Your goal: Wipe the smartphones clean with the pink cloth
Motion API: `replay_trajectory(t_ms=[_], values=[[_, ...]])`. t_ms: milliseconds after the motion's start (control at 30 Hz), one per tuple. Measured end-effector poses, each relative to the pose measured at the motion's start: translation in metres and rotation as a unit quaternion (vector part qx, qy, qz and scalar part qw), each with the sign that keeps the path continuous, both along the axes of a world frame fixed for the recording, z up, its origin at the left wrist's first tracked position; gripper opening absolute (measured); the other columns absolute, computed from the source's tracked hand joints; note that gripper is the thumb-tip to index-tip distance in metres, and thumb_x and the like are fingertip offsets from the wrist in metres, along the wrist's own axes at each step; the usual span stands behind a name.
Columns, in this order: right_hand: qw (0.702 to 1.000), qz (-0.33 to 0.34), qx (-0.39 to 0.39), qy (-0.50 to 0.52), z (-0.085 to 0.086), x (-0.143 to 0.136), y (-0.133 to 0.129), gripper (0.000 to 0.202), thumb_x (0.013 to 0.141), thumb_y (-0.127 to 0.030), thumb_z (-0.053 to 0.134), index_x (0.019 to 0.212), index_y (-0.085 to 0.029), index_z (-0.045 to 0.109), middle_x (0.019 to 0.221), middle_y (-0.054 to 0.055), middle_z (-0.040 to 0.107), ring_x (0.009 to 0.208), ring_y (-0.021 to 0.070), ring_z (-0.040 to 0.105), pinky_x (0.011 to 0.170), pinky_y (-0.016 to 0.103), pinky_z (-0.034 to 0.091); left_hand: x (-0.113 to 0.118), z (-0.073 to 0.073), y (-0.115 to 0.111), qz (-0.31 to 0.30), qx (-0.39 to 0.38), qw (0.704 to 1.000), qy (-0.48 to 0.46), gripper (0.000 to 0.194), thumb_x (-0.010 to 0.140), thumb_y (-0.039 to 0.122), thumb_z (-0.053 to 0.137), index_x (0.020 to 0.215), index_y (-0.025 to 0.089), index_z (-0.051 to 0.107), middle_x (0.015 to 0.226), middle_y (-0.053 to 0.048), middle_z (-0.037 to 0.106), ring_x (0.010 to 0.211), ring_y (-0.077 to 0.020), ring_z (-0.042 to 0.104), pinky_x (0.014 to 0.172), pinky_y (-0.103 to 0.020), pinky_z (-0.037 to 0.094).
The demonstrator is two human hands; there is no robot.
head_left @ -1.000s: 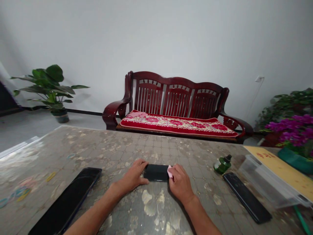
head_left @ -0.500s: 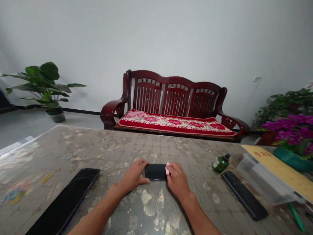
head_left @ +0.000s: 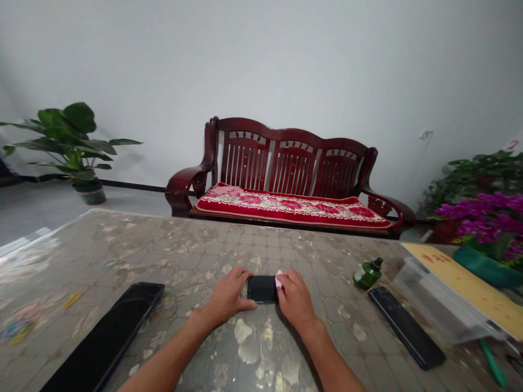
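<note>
A small black smartphone [head_left: 262, 288] lies sideways on the patterned tablecloth [head_left: 196, 239]. My left hand [head_left: 230, 291] grips its left end, the thumb along the near edge and the fingers at the far edge. At the phone's right end, my right hand [head_left: 295, 298] is closed on a pink cloth [head_left: 278, 279], of which only a corner shows. That hand covers the right end of the phone. To the left lies a larger black slab-like device [head_left: 108, 335] with a glossy face.
On the right stand a green bottle [head_left: 368, 273], a long black object [head_left: 406, 326], and a clear plastic box [head_left: 433, 299] under a yellow board [head_left: 466, 280]. Rubber bands [head_left: 20, 324] lie at far left. A purple-flowered pot [head_left: 486, 265] and wooden bench [head_left: 292, 163] are beyond.
My left hand and the phone's left end have shifted slightly right, toward my right hand. The right hand stays at the phone's right end with the pink cloth. The view has turned a little.
</note>
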State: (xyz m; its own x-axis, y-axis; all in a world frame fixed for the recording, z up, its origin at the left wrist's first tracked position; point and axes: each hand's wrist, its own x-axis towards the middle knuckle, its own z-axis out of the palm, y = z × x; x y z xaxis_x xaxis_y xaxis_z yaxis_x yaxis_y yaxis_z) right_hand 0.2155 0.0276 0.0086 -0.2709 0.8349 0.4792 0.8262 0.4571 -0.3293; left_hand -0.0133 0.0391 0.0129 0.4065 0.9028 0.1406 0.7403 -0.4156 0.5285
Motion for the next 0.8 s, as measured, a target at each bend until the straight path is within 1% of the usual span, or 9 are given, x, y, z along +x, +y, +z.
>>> replay_trajectory(t_ms=[67, 133, 300, 367, 500, 567, 633, 733, 800], values=[[0.999, 0.034, -0.010, 0.009, 0.002, -0.007, -0.003, 0.025, 0.086, -0.004, 0.051, 0.094, -0.023, 0.065, 0.094, 0.005, 0.060, 0.092, 0.0210, 0.054, 0.081, 0.031, 0.044, 0.001, -0.002, 0.001, 0.001, 0.004, 1.000, -0.003, 0.053, 0.072, 0.035, 0.079, 0.119, 0.024, 0.059, 0.119, -0.008, 0.059, 0.110, -0.0279, 0.059, 0.096, -0.037, 0.046], [0.999, 0.041, -0.013, 0.004, 0.002, -0.008, -0.004, 0.026, 0.086, -0.003, 0.051, 0.096, -0.022, 0.065, 0.096, 0.005, 0.061, 0.093, 0.0211, 0.054, 0.082, 0.031, 0.043, 0.001, -0.003, 0.001, 0.000, 0.010, 1.000, -0.006, 0.053, 0.072, 0.035, 0.080, 0.119, 0.022, 0.059, 0.118, -0.008, 0.059, 0.110, -0.0279, 0.059, 0.096, -0.037, 0.046], [0.999, -0.037, 0.007, -0.028, -0.002, 0.008, 0.000, 0.025, 0.088, -0.003, 0.048, 0.089, -0.021, 0.065, 0.089, 0.007, 0.060, 0.087, 0.0219, 0.053, 0.077, 0.032, 0.042, 0.000, -0.004, 0.002, -0.003, 0.018, 1.000, -0.003, 0.053, 0.072, 0.037, 0.078, 0.119, 0.022, 0.059, 0.119, -0.008, 0.059, 0.110, -0.0282, 0.060, 0.095, -0.037, 0.047], [0.999, -0.042, 0.008, -0.028, -0.002, 0.008, -0.003, 0.024, 0.087, -0.002, 0.049, 0.088, -0.020, 0.064, 0.089, 0.007, 0.060, 0.087, 0.0221, 0.053, 0.077, 0.032, 0.042, 0.000, -0.003, 0.002, -0.001, 0.018, 1.000, 0.000, 0.053, 0.072, 0.038, 0.078, 0.119, 0.023, 0.059, 0.119, -0.008, 0.059, 0.110, -0.0280, 0.060, 0.095, -0.036, 0.047], [0.999, 0.045, -0.013, -0.017, 0.001, -0.009, -0.018, 0.029, 0.078, 0.002, 0.053, 0.092, -0.021, 0.064, 0.093, 0.006, 0.060, 0.093, 0.0217, 0.054, 0.082, 0.031, 0.043, 0.001, -0.004, 0.003, 0.000, 0.024, 1.000, -0.001, 0.052, 0.070, 0.038, 0.078, 0.117, 0.024, 0.060, 0.118, -0.008, 0.060, 0.108, -0.0280, 0.060, 0.094, -0.036, 0.047], [0.998, 0.063, -0.018, -0.019, 0.002, -0.013, -0.023, 0.031, 0.075, 0.003, 0.054, 0.092, -0.022, 0.064, 0.094, 0.006, 0.061, 0.094, 0.0220, 0.054, 0.084, 0.031, 0.043, 0.001, -0.005, 0.003, 0.000, 0.025, 1.000, -0.001, 0.052, 0.070, 0.038, 0.077, 0.117, 0.024, 0.060, 0.118, -0.008, 0.060, 0.108, -0.0285, 0.060, 0.094, -0.037, 0.047], [0.999, 0.045, -0.016, -0.021, 0.002, -0.009, -0.023, 0.031, 0.077, 0.003, 0.052, 0.091, -0.022, 0.065, 0.093, 0.006, 0.061, 0.094, 0.0223, 0.054, 0.084, 0.032, 0.043, 0.001, -0.006, 0.004, 0.001, 0.024, 1.000, -0.001, 0.053, 0.069, 0.038, 0.077, 0.118, 0.024, 0.060, 0.118, -0.008, 0.060, 0.108, -0.0287, 0.061, 0.093, -0.036, 0.047], [0.999, -0.015, -0.004, -0.029, 0.001, 0.006, -0.016, 0.030, 0.079, 0.002, 0.051, 0.090, -0.022, 0.065, 0.091, 0.007, 0.061, 0.091, 0.0226, 0.055, 0.081, 0.032, 0.044, 0.001, -0.005, 0.003, 0.004, 0.024, 1.000, -0.001, 0.053, 0.069, 0.038, 0.076, 0.117, 0.024, 0.059, 0.118, -0.007, 0.060, 0.107, -0.0282, 0.061, 0.093, -0.036, 0.048], [0.999, -0.036, 0.001, -0.031, 0.001, 0.013, -0.014, 0.029, 0.079, 0.001, 0.051, 0.089, -0.022, 0.065, 0.090, 0.007, 0.061, 0.090, 0.0226, 0.055, 0.080, 0.032, 0.044, 0.002, -0.003, 0.002, 0.007, 0.027, 1.000, 0.001, 0.053, 0.068, 0.037, 0.076, 0.117, 0.023, 0.060, 0.117, -0.007, 0.060, 0.106, -0.0280, 0.062, 0.093, -0.036, 0.048]])
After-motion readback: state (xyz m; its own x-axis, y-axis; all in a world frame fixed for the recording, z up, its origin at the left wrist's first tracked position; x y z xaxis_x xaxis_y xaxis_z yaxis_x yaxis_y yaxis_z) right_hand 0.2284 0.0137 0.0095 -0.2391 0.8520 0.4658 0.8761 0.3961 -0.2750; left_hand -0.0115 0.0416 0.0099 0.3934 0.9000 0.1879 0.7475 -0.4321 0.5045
